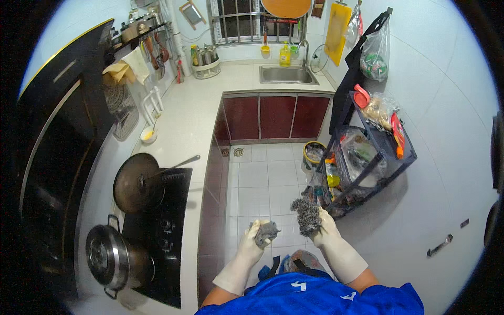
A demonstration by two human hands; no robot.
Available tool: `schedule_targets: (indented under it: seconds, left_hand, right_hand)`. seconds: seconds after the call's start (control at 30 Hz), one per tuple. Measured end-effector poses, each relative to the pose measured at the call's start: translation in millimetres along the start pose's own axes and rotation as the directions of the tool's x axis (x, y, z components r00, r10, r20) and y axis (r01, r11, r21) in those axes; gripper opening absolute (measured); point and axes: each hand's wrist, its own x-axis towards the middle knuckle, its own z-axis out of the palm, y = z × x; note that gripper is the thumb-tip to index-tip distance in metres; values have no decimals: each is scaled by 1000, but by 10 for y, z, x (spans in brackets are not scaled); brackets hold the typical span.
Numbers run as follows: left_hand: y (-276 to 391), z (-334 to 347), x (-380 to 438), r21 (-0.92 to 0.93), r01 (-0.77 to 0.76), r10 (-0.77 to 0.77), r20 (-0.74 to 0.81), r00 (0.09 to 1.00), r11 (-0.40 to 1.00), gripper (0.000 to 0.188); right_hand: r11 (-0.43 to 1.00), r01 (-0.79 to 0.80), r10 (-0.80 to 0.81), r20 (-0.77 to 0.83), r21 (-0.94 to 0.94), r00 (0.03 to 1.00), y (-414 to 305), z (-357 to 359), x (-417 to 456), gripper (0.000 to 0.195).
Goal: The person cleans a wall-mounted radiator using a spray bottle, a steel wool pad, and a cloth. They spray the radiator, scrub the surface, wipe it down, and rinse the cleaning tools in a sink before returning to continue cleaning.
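Observation:
Both of my hands wear long white rubber gloves and are held out over the tiled floor in front of my blue shirt. In my left hand (252, 241) is a crumpled grey cloth (266, 234), gripped between the fingers and thumb. My right hand (325, 228) grasps a steel wool scourer (306, 216), a loose grey tangle that covers part of the fingers. The cloth and the scourer are apart, and neither touches a surface.
Left lies a counter (185, 110) with a black gas hob (165, 236), a lidded steel pot (108, 256), a wok lid (138, 183) and a small bowl (149, 135). Ahead is a sink (289, 75). A dark shelf rack (370, 167) and a bucket (314, 151) stand right.

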Motion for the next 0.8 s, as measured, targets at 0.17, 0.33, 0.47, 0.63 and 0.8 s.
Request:
schedule_targets:
  seconds: [0.17,0.33,0.47,0.63,0.8]
  left_hand:
    - [1008,352,2091,-73,-153,157,50,986,986,46]
    - [1622,188,3698,-378,-122,119,-33,992,918,42]
    - [2145,-110,4757,-490,-179,107,-172,979,853,37]
    - [2602,-303,6153,-421,-96,46,-128,991,902,39]
    - [3035,-617,7569,-497,39,-103,-102,989,867,36]
  right_hand:
    - [217,-94,165,58,972,985,543,-44,1718,36]
    - [-666,10,207,172,746,963,870,-227,3702,33]
    - [-743,-49,208,300,668,931,967,-523,5179,27]
    - [-654,47,322,222,755,920,1601,-588,6496,25]
    - [-626,79,500,322,776,804,2192,-804,7341,26]
